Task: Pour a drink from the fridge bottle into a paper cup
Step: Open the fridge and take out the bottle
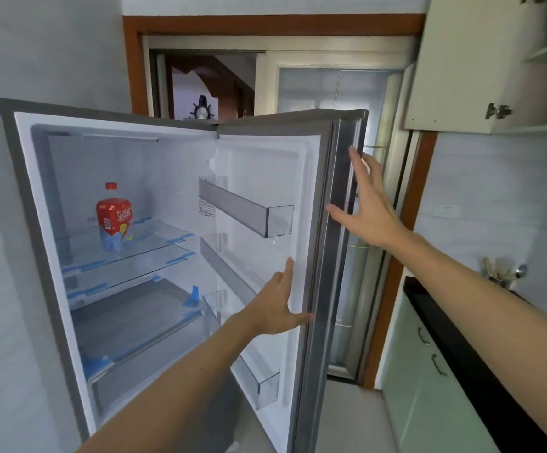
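A plastic bottle (114,217) with a red cap and red label stands upright on the top glass shelf of the open fridge (135,204), at the left. The fridge door (324,243) is swung wide to the right. My left hand (277,304) is open, fingers spread, against the door's inner lining near its edge. My right hand (368,204) is open too, fingers apart at the door's outer steel edge, higher up. Neither hand holds anything. No paper cup is in view.
Door bins (246,209) line the inside of the door. Lower glass shelves and a drawer sit below the bottle. A black countertop (462,341) over green cabinets runs along the right, with a utensil holder (497,273). A wall cabinet (455,67) hangs above. A doorway lies behind the fridge.
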`<act>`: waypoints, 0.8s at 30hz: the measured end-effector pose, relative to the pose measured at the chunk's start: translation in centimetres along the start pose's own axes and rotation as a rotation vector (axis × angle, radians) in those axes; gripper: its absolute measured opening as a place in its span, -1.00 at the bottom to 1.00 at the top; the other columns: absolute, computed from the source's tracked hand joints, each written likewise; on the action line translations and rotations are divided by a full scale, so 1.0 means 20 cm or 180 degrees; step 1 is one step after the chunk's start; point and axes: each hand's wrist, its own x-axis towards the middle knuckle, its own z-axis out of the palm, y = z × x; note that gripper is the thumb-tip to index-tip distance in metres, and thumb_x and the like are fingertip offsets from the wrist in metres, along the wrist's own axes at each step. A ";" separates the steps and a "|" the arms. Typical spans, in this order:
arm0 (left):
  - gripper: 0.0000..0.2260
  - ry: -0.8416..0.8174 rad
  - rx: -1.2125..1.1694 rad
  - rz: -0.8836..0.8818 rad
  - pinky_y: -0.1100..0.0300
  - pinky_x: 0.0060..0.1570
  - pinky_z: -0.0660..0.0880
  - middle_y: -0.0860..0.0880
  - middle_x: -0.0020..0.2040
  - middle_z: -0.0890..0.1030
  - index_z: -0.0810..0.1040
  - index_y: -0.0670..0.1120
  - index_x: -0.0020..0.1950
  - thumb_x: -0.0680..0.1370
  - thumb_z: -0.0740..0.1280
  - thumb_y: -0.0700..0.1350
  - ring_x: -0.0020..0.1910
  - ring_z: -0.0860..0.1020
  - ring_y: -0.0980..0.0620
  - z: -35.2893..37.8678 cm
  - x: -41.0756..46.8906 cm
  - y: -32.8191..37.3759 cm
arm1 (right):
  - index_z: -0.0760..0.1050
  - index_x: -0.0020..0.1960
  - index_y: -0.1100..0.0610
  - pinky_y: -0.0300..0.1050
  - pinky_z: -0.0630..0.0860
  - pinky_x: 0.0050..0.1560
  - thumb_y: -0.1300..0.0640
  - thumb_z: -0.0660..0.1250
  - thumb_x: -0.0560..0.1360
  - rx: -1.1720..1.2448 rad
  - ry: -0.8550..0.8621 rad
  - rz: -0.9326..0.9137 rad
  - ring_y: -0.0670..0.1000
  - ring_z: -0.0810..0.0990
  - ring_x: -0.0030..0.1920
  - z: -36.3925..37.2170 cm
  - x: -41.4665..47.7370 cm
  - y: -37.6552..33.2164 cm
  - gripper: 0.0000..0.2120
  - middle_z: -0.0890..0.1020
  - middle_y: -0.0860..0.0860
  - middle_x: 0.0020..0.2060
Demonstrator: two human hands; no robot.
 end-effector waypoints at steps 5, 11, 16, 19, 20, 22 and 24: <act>0.05 -0.0236 0.0192 0.0051 -0.10 0.50 0.24 -0.16 0.62 0.08 -0.40 -0.06 0.58 0.52 0.39 0.21 0.54 0.20 -0.21 0.08 0.22 0.14 | -0.30 0.58 -0.17 0.14 -0.04 0.51 -0.20 0.43 0.45 -0.0057 -0.0322 0.0587 0.13 -0.19 0.59 -0.04 0.04 0.15 0.04 -0.31 0.02 0.57; 0.04 -0.0414 0.0182 0.0032 -0.07 0.48 0.29 -0.15 0.62 0.07 -0.42 -0.05 0.57 0.54 0.40 0.15 0.53 0.26 -0.20 0.15 0.44 0.24 | -0.42 0.53 -0.20 0.19 -0.08 0.51 -0.24 0.46 0.40 -0.0009 -0.0493 0.0921 0.15 -0.24 0.58 -0.07 0.11 0.35 0.15 -0.38 0.00 0.55; 0.03 -0.0439 0.0205 0.0007 -0.05 0.47 0.31 -0.13 0.64 0.05 -0.42 -0.04 0.57 0.54 0.41 0.12 0.54 0.25 -0.19 0.20 0.58 0.29 | -0.45 0.52 -0.18 0.25 -0.07 0.53 -0.25 0.46 0.39 0.0023 -0.0458 0.1018 0.18 -0.24 0.57 -0.06 0.16 0.48 0.17 -0.37 0.00 0.56; 0.03 -0.0447 0.0227 -0.0047 -0.05 0.47 0.31 -0.13 0.64 0.03 -0.42 -0.04 0.57 0.55 0.40 0.11 0.54 0.25 -0.20 0.23 0.65 0.31 | -0.44 0.53 -0.14 0.26 -0.06 0.53 -0.26 0.45 0.39 0.0044 -0.0446 0.1052 0.18 -0.24 0.57 -0.06 0.19 0.55 0.17 -0.36 0.02 0.56; 0.03 -0.0452 0.0232 -0.0061 -0.06 0.47 0.31 -0.13 0.64 0.04 -0.42 -0.05 0.57 0.55 0.40 0.11 0.54 0.25 -0.20 0.24 0.67 0.31 | -0.44 0.53 -0.14 0.27 -0.05 0.53 -0.27 0.45 0.39 0.0043 -0.0442 0.1055 0.18 -0.24 0.58 -0.05 0.20 0.57 0.17 -0.36 0.02 0.56; 0.03 -0.0439 0.0238 -0.0088 -0.06 0.47 0.31 -0.14 0.64 0.04 -0.42 -0.04 0.57 0.54 0.41 0.11 0.54 0.25 -0.20 0.25 0.71 0.33 | -0.44 0.53 -0.13 0.27 -0.03 0.53 -0.28 0.45 0.39 0.0043 -0.0424 0.1058 0.18 -0.22 0.58 -0.04 0.21 0.60 0.17 -0.34 0.02 0.57; 0.04 -0.0411 0.0245 -0.0121 -0.05 0.46 0.31 -0.13 0.63 0.05 -0.42 -0.04 0.57 0.54 0.41 0.12 0.54 0.26 -0.20 0.27 0.74 0.33 | -0.44 0.54 -0.12 0.26 -0.04 0.54 -0.27 0.46 0.39 0.0096 -0.0393 0.1048 0.18 -0.23 0.58 -0.04 0.22 0.64 0.18 -0.34 0.02 0.57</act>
